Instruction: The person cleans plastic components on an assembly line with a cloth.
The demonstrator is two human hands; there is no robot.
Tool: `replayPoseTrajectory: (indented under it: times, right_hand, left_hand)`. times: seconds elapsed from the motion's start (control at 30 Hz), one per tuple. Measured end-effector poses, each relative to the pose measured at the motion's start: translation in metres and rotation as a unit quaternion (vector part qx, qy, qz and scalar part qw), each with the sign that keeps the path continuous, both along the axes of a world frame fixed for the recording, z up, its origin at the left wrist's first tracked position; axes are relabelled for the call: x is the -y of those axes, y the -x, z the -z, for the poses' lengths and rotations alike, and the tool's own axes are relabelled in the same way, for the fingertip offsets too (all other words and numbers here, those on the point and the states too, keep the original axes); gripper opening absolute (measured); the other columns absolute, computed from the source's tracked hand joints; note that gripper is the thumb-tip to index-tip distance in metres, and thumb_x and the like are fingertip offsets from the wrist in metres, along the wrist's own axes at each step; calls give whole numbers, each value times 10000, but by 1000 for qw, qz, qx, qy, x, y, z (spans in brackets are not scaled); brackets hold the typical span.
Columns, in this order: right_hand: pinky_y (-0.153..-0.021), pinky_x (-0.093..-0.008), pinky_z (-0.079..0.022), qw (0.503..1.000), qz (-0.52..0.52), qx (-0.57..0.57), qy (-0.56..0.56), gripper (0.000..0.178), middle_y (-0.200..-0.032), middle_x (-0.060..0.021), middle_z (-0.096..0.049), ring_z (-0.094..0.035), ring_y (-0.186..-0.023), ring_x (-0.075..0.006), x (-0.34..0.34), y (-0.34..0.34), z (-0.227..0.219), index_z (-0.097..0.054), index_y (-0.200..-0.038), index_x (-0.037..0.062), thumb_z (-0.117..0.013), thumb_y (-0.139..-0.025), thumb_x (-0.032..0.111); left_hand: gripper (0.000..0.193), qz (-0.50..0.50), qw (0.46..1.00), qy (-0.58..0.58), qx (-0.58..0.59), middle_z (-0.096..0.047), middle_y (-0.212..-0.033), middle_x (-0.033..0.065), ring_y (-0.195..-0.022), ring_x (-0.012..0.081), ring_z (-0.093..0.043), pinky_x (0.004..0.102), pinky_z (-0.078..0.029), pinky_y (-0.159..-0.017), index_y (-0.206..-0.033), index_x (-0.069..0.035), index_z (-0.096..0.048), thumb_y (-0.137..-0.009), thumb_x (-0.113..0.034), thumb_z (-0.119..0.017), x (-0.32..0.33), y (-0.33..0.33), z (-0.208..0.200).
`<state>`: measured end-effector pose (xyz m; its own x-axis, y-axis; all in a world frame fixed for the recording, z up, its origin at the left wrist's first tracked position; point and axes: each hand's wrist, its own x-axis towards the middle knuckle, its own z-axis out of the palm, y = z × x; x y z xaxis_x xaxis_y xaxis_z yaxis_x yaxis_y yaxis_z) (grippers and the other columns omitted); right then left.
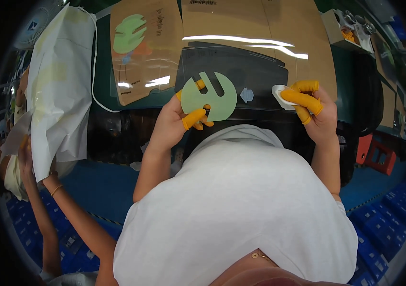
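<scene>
My left hand (pixel 170 119), with yellow finger cots on its fingers, pinches the left edge of a flat, round, light green piece (pixel 222 101) with slots cut into it. A thumb lies on its near face while other fingers reach behind it. To the right, my right hand (pixel 321 114), also in yellow finger cots, grips a small folded white cloth or wipe (pixel 285 98). Between the hands, a small pale blue cut shape (pixel 247 95) lies on a dark grey sheet (pixel 260 66). The two hands are apart, above the table's near edge.
Brown card sheets (pixel 303 28) cover the table under a glossy clear layer. More green pieces (pixel 129 34) lie at the back left. Another person's hands (pixel 48 174) hold a large white sheet (pixel 62 86) on the left. A box of parts (pixel 348 31) stands back right.
</scene>
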<state>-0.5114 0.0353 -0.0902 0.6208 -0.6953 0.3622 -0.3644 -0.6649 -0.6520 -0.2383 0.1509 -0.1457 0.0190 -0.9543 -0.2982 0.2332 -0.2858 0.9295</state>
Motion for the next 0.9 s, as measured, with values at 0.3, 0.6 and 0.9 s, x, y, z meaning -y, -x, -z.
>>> replayPoseTrajectory:
  times: [0.3, 0.6, 0.9]
  right_hand:
    - [-702, -285, -461, 999, 22, -28, -2, 235, -884, -78, -580, -569, -786, -238, 31, 4, 6, -659, -940, 69, -632, -718, -5]
    - [-713, -327, -482, 881, 415, -70, 216, 183, -912, -139, -612, -609, -801, -273, 204, 84, -31, -632, -928, -12, -613, -766, 71]
    - [-708, -382, -492, 863, 329, -295, 245, 298, -925, -172, -616, -622, -801, -300, 238, 87, -25, -615, -1048, 16, -577, -776, 133]
  left_hand:
    - [229, 117, 993, -20, -13, -639, -928, 82, -733, 168, -634, 240, -482, -589, -1067, 4, -568, -891, -138, -530, -1, -3, 18]
    - [230, -42, 992, -72, -91, -609, -931, 31, -795, 97, -554, 223, -436, -672, -1076, -15, -565, -894, -152, -533, -8, 18, 17]
    - [207, -27, 995, -82, -41, -601, -877, 28, -762, 94, -541, 219, -421, -650, -1051, -22, -562, -899, -157, -524, -7, 18, 12]
